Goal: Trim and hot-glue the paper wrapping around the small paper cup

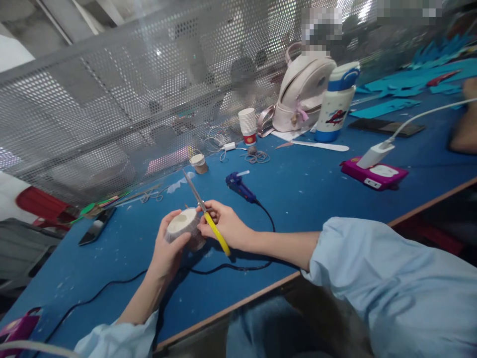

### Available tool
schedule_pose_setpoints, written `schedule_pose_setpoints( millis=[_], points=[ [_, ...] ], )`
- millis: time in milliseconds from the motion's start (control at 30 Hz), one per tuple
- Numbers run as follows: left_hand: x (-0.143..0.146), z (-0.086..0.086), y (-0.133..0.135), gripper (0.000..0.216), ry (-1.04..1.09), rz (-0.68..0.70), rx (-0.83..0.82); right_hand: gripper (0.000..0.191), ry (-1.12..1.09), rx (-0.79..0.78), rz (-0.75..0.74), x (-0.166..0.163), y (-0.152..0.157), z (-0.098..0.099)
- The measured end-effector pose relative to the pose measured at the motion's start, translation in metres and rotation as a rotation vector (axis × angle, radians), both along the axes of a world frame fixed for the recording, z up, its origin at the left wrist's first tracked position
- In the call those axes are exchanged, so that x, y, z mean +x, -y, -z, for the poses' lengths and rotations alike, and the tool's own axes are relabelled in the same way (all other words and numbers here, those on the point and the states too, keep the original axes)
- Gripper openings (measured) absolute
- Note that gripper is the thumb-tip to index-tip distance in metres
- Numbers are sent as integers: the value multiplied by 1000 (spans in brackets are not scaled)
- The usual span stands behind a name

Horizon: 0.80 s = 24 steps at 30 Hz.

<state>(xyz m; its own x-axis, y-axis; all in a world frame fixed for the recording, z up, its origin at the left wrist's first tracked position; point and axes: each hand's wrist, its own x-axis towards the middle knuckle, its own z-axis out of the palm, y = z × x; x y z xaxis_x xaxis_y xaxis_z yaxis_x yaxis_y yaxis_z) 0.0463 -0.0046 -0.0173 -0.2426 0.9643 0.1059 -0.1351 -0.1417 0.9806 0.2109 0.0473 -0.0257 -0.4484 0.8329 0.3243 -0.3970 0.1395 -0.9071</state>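
My left hand (169,243) is wrapped around a small round cup-like piece (184,223), whitish on top with a greyish wrapped side, tilted toward me. In my right hand (223,223) is a pair of scissors (215,229) with yellow handles, its blades pointing up and away to the left. My right fingertips are close beside the cup-like piece; I cannot tell whether they touch it. Beyond my right hand lies a blue glue gun (240,186) with a clear stick in its back. Its black cord passes under my right forearm.
Toward the back stand a small wrapped cup (199,163), stacked paper cups (248,125), a pale backpack (303,94) and a bottle (336,107). A magenta power strip (374,174) with a white charger sits at right. A phone (97,226) lies left. Another person's arm (464,124) rests far right.
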Motion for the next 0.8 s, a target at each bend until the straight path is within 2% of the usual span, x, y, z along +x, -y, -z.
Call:
schedule_pose_setpoints(
  millis=[67,267,467,667,800],
  points=[
    [-5,-3,0,65,30,3,9,33,3,0,-9,-1,1,0],
    [-15,-10,4,68,167,198,26,37,-14,-62,-52,3,2,-4],
    [-12,-12,4,66,245,146,25,52,-17,-85,-131,3,6,-5],
    [-15,-5,3,69,196,173,51,70,15,-126,-213,1,16,-4],
    [-14,-3,8,78,143,206,59,70,34,-128,-230,0,16,-3]
  ],
)
